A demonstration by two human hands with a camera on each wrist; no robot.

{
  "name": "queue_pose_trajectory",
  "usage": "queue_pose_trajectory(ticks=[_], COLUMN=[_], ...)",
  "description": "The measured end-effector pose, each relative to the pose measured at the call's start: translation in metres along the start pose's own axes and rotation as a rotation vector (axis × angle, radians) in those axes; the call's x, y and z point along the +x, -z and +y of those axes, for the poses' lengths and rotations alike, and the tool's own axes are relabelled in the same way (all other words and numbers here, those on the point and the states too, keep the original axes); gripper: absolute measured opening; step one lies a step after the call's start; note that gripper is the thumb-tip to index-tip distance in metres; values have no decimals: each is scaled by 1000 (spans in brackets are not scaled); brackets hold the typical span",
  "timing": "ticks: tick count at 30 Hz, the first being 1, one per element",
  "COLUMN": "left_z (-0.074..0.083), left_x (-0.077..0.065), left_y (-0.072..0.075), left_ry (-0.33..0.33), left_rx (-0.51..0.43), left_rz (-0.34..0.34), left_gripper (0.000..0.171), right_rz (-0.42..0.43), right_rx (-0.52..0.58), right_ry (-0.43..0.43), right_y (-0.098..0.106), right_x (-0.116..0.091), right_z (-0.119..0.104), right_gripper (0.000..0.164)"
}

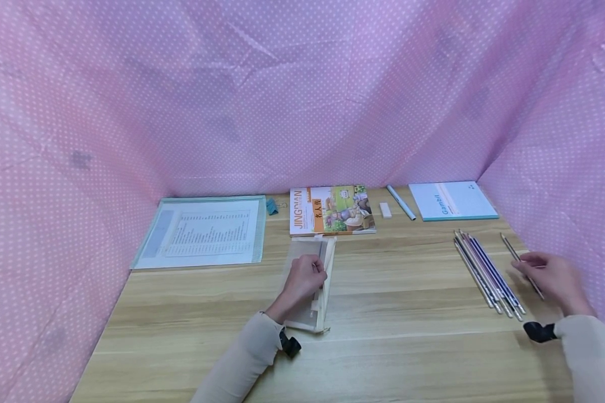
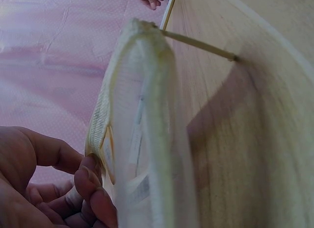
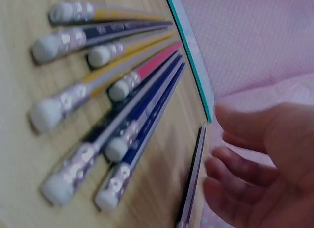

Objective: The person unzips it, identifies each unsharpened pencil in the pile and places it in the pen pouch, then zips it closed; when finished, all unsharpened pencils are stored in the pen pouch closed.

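Note:
A translucent zip pouch (image 1: 302, 313) with a cream zipper edge lies in the middle of the table. My left hand (image 1: 303, 277) pinches that zipper edge between thumb and fingers, lifting the mouth of the pouch a little, as the left wrist view shows. A single dark pencil (image 3: 194, 176) lies at the table's right side. My right hand (image 1: 554, 278) is right beside it, fingers loosely bent and apart from the thumb, gripping nothing. Left of that pencil lies a bunch of several eraser-tipped pencils (image 1: 489, 274), with yellow, pink and dark blue barrels in the right wrist view.
Along the back lie a file folder with a printed sheet (image 1: 206, 232), a teal binder clip (image 1: 271, 206), an illustrated book (image 1: 333, 211), a white eraser (image 1: 385, 210), a light blue pen (image 1: 401, 202) and a pale blue notebook (image 1: 454, 201). Pink dotted cloth (image 1: 302, 101) encloses the table.

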State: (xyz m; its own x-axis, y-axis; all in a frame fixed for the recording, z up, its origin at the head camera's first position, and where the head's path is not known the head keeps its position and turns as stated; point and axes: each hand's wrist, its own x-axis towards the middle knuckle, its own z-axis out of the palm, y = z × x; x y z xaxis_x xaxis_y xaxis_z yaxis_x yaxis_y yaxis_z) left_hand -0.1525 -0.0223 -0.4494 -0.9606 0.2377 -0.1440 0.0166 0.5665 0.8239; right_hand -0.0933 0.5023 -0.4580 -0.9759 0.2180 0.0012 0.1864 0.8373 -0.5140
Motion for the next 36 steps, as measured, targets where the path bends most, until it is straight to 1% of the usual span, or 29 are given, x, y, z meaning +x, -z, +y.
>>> queue_pose_trajectory(ticks=[4,6,9,14,18,21,25,28,33,36], left_z=[0,-1,-1,-1,-1,-1,-1,-1,-2,-2], left_x=[1,1,1,1,1,1,1,1,1,1], left_y=[0,0,0,0,1,1,1,1,1,1], left_ry=[3,6,4,3,8,12,5,-4,4,-4], left_rx=[3,4,1,2,3,-1,0,0,-18,-20], left_rz=[-1,-4,-4,-3,-8,-11,-7,-5,-18,-16], left_gripper=[11,11,11,11,10,10,10,10,10,9], right_rz=[-163,-211,-239,-216,-168,-135,-114,-118,-143,-156], right_rx=[61,66,82,98,113,88,-3,-60,-99,-121], right_ry=[23,28,32,45,69,77,105,132,156,165], right_y=[-4,-7,-12,-17,-18,-17,-14,-13,-14,-15], right_x=[3,5,7,7,7,6,6,7,11,13], right_z=[-8,-9,-7,-1,-1,-2,-4,-4,-1,1], right_gripper=[58,59,58,52,37,32,40,47,45,44])
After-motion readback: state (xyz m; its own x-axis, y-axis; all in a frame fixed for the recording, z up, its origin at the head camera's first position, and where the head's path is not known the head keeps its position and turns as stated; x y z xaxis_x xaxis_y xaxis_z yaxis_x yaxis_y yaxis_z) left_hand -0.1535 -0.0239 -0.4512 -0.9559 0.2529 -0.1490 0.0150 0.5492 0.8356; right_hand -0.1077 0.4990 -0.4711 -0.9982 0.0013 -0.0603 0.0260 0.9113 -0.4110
